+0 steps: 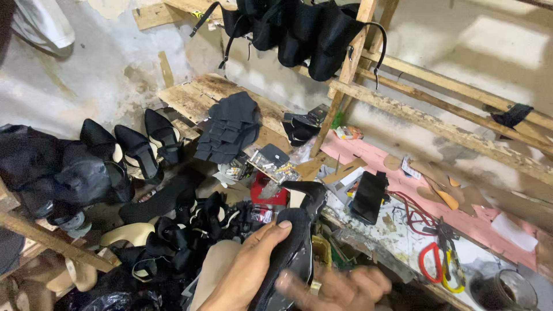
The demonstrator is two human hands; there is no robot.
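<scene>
Black fabric covers the high-heeled shoe (296, 230) now in hand, toe end down toward the person, heel (311, 193) pointing up and away over the bench. Left hand (250, 268) clasps the shoe from its left side: thumb pressed across the upper near the heel seat, fingers wrapped behind and out of view. Right hand (340, 288) sits just beside the shoe's lower edge, blurred by motion; fingers appear loosely curled, but whether they pinch anything cannot be told.

Step in hand, as judged: inspection or fitting of the upper. The next move calls for a steady left-hand hold while the right hand works the lower edge.

Red-handled scissors (432, 259) lie on the workbench (397, 236), well apart to the right.
</scene>
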